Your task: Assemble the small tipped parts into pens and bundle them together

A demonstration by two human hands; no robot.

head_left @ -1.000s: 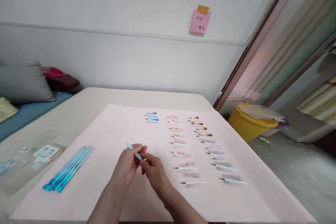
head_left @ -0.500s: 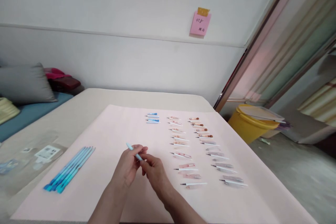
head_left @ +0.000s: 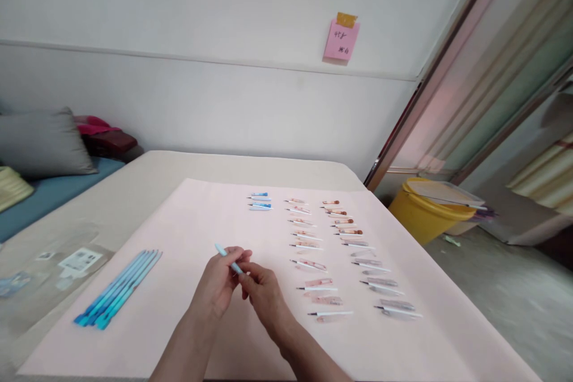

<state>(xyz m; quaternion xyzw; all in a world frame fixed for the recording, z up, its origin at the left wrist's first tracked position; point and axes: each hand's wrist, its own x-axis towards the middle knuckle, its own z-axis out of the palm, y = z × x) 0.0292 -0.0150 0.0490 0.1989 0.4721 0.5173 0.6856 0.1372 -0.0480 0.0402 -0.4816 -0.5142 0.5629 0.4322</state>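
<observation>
Over the middle of the pink sheet, my left hand (head_left: 215,282) is closed round a pale blue pen barrel (head_left: 221,250). One end of it sticks out past the thumb toward the upper left. The fingers of my right hand (head_left: 265,291) pinch its lower right end, so that tip is hidden. To the left lies a bundle of several blue pens (head_left: 120,289), side by side on the sheet. Beyond my hands are two sets of blue pen parts (head_left: 260,207), with dark-tipped refills beside them.
Columns of pink pen parts (head_left: 326,301) and grey or brown ones (head_left: 395,304) with white refills lie to the right on the pink sheet (head_left: 188,215). Clear plastic packaging (head_left: 47,280) is at the left. A yellow bin (head_left: 409,215) stands beyond the table's right edge.
</observation>
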